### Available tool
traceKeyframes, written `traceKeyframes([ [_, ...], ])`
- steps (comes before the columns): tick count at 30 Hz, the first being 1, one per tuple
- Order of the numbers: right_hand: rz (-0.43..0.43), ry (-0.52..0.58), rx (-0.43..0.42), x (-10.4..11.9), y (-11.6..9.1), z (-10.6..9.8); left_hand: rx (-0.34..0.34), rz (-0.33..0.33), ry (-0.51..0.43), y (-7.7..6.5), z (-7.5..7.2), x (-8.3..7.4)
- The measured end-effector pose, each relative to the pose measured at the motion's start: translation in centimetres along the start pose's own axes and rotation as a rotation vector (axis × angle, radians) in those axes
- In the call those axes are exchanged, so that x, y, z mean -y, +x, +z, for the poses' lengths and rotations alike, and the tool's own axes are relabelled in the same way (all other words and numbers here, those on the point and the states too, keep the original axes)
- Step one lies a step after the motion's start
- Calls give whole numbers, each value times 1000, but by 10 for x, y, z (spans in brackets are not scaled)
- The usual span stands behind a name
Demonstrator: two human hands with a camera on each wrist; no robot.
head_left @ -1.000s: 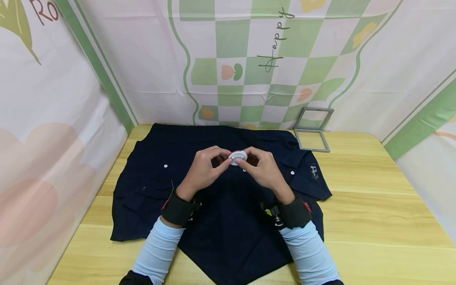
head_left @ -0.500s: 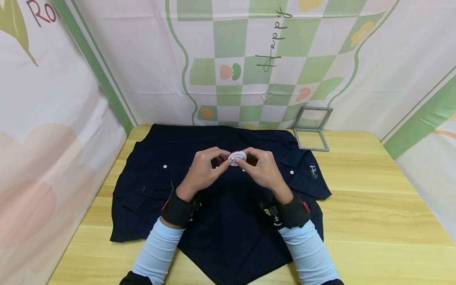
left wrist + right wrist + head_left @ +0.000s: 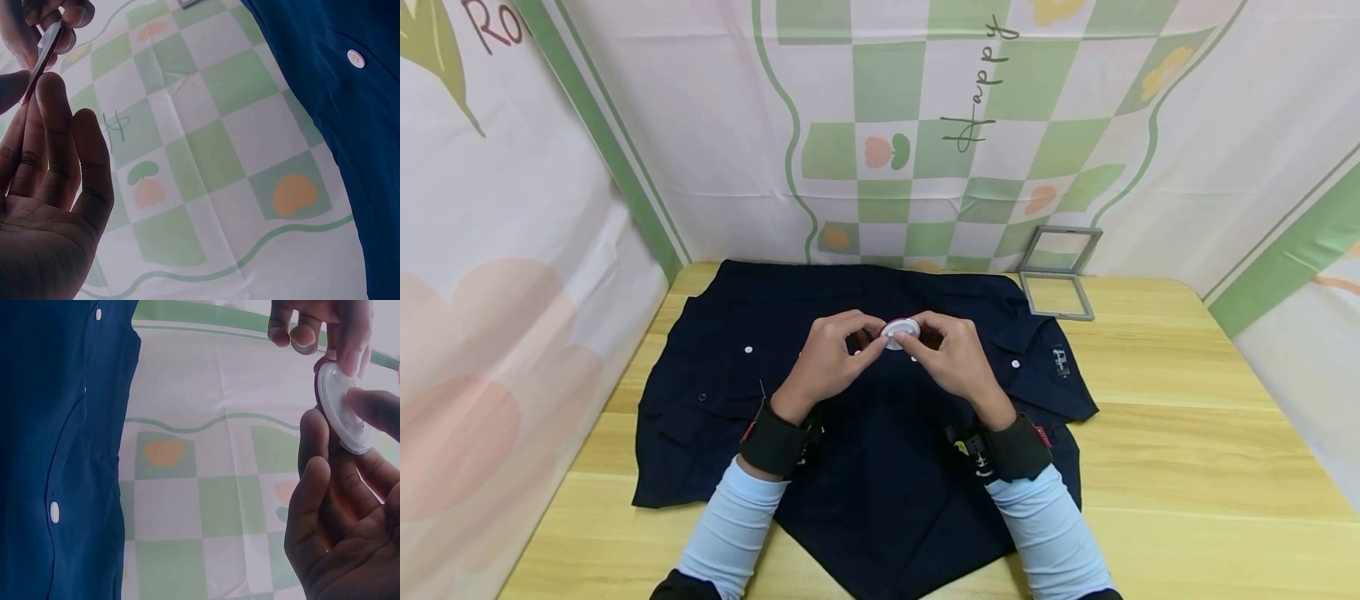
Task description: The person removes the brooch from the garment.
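Right now both hands meet above the middle of a dark navy button-up shirt [image 3: 865, 400] spread flat on the pale wooden table [image 3: 1187, 433]. Between them sits a small round white plastic disc with a reddish back [image 3: 900, 332], held in the air just over the shirt's chest. The left hand [image 3: 827, 360] pinches its edge at about nine o'clock with thumb and forefinger; the right hand [image 3: 951, 358] pinches it from three o'clock the same way, the other fingers curled loosely behind.

From the right wrist view the disc [image 3: 340, 406] shows a raised rim and a thin, hard body. I judge it very light and stiff, smooth enough to slip if squeezed on its flat faces, so the rim is the sensible place to hold it, fingertips opposite each other as they are. From the left wrist view it [image 3: 47, 47] appears edge-on, thin as a coin.

At one o'clock from the hands, near the back edge of the table, stands an open grey square frame case [image 3: 1060, 275], well apart from the shirt's collar.
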State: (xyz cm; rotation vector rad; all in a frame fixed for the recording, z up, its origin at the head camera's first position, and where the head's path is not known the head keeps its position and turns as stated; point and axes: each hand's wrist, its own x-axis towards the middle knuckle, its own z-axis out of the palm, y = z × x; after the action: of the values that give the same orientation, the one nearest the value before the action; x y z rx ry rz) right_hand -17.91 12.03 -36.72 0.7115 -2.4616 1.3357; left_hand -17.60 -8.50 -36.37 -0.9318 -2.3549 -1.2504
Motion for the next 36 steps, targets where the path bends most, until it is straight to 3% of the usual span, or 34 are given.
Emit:
traceKeyframes([
  [21, 10, 3, 14, -2, 0, -3, 14, -16, -16, 2, 1, -2],
  [36, 18, 66, 44, -3, 2, -5, -9, -37, -24, 1, 3, 0],
])
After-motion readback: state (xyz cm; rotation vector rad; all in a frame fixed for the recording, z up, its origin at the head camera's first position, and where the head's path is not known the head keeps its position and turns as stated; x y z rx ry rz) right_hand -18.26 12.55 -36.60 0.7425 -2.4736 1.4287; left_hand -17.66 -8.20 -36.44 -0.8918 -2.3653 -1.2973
